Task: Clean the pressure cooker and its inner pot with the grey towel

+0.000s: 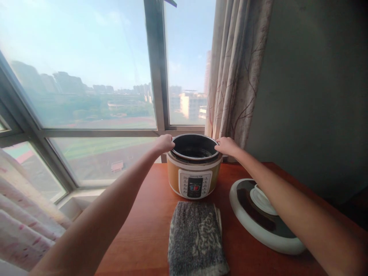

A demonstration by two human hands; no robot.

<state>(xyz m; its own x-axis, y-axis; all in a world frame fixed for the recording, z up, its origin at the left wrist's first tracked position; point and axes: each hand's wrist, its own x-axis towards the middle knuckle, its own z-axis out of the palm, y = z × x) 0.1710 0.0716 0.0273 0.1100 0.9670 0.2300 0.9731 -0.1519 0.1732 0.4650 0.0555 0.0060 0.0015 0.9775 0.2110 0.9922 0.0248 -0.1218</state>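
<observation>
An orange and white electric pressure cooker (194,178) stands at the far end of a reddish wooden table (143,230), its lid off. A dark inner pot (194,148) sits in it. My left hand (164,143) grips the pot's rim on the left side, and my right hand (227,146) grips the rim on the right side. The cooker's control panel (194,184) faces me.
The cooker's lid (264,214) lies upside down on the table to the right, under my right forearm. A grey folded towel (196,239) lies in front of the cooker. A window (86,76) and a curtain (235,69) stand behind; a grey wall is on the right.
</observation>
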